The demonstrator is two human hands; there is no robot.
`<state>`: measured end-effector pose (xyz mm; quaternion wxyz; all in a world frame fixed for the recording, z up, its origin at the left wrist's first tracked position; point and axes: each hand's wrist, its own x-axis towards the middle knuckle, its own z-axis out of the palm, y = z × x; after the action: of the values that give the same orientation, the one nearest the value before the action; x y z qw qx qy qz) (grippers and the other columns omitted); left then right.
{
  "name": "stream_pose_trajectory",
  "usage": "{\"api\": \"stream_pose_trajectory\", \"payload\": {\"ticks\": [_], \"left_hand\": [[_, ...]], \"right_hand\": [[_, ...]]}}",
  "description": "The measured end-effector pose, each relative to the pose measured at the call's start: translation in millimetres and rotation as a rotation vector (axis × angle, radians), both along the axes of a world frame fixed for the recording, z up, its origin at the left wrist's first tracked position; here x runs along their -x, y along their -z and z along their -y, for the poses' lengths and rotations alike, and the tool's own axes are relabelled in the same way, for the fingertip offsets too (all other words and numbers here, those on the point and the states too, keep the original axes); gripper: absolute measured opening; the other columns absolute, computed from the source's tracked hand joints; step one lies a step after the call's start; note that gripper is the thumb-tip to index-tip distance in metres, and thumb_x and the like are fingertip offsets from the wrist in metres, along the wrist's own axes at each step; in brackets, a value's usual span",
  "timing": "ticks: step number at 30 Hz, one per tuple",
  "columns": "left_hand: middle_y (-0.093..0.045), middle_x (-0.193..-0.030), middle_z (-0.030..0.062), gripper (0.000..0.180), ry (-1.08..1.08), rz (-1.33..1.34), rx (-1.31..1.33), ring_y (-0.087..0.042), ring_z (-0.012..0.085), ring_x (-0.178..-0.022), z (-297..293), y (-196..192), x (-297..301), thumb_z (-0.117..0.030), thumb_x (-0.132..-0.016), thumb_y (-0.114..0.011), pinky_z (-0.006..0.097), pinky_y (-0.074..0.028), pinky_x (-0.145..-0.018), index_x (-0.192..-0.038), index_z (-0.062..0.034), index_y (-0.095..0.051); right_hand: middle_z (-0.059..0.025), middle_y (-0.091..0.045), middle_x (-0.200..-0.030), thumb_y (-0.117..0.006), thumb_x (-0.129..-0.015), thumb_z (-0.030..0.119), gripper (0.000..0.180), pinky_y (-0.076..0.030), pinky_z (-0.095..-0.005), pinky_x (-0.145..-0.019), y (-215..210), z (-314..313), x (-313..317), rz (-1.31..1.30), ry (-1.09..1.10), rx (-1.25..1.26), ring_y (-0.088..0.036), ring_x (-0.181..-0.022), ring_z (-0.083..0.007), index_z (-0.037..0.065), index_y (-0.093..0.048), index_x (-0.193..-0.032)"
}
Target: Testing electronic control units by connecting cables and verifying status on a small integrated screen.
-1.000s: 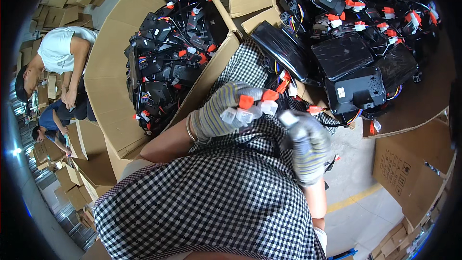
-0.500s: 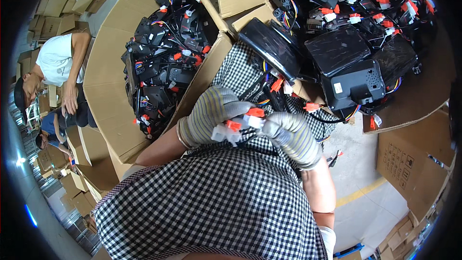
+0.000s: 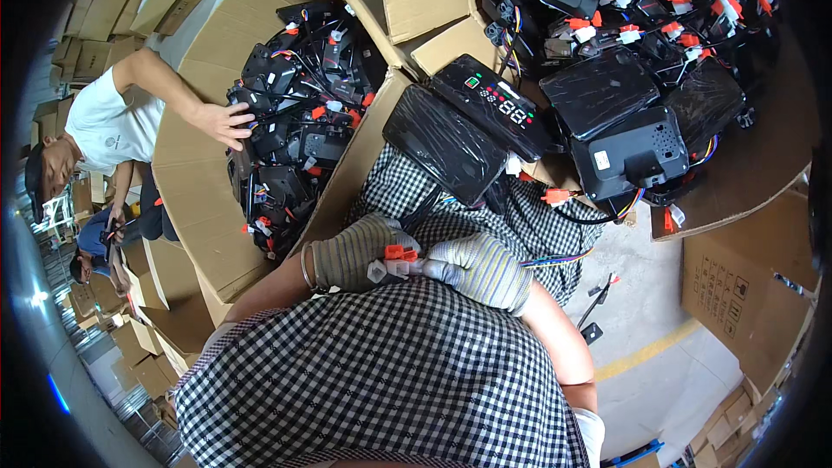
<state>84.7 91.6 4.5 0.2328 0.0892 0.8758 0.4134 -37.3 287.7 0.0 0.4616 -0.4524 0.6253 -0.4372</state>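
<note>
Both my hands wear grey striped gloves and meet over my checked apron [image 3: 373, 364]. My left hand [image 3: 354, 253] is closed on red and white plug connectors [image 3: 399, 258]. Pressed against the same cluster from the other side, my right hand [image 3: 478, 270] pinches a white connector. Coloured wires [image 3: 559, 258] stick out beside my right wrist. Just beyond the hands, a black plastic-wrapped unit [image 3: 446, 143] lies tilted on my lap, and a black display panel [image 3: 498, 104] with coloured symbols leans behind it.
A cardboard box [image 3: 199, 208] full of black units stands at left, where a person in a white shirt [image 3: 117, 117] reaches in. At right is another box [image 3: 745, 182] heaped with black units and red-white connectors. A loose black cable piece [image 3: 598, 308] lies on the floor.
My hands have come down and closer to me with the connectors. The black units near my lap have turned, showing a display face. The person at left has reached into the left box.
</note>
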Motion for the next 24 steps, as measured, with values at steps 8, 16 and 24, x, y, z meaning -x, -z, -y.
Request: {"api": "stream_pose_trajectory", "payload": {"ticks": [8,16,24], "left_hand": [[-0.054,-0.071,0.0066,0.023,0.027,0.019,-0.015,-0.052,0.022,-0.065,10.3,20.5,-7.5,-0.028,-0.082,-0.054,0.029,-0.042,-0.067,-0.087,-0.0064,-0.06],[-0.063,-0.086,0.0091,0.026,-0.407,-0.379,-0.475,-0.06,0.0271,-0.087,25.0,-24.2,0.9,-0.035,-0.089,-0.056,0.043,-0.043,-0.092,-0.081,-0.0095,-0.055],[-0.043,-0.062,-0.0034,0.032,-0.784,-0.652,-1.333,-0.042,0.0134,-0.058,17.7,-68.3,9.8,-0.038,-0.091,-0.052,0.032,-0.037,-0.061,-0.073,-0.0146,-0.041]], "right_hand": [[-0.0114,-0.062,-0.071,-0.054,-0.089,0.026,0.019,-0.048,-0.038,-0.057,13.4,-5.4,-5.5,-0.118,0.253,0.16,-0.061,-0.064,-0.031,0.01,-0.062,-0.084],[-0.017,-0.053,-0.117,-0.062,-0.074,0.012,0.01,-0.042,-0.0442,-0.086,26.2,-1.6,44.1,-0.942,0.59,-0.103,-0.051,-0.101,-0.034,0.004,-0.064,-0.08],[-0.0182,-0.061,-0.102,-0.064,-0.08,0.017,0.017,-0.044,-0.0427,-0.082,62.6,2.4,59.5,-0.826,0.63,-0.131,-0.055,-0.092,-0.0366,0.0,-0.063,-0.08]]}}
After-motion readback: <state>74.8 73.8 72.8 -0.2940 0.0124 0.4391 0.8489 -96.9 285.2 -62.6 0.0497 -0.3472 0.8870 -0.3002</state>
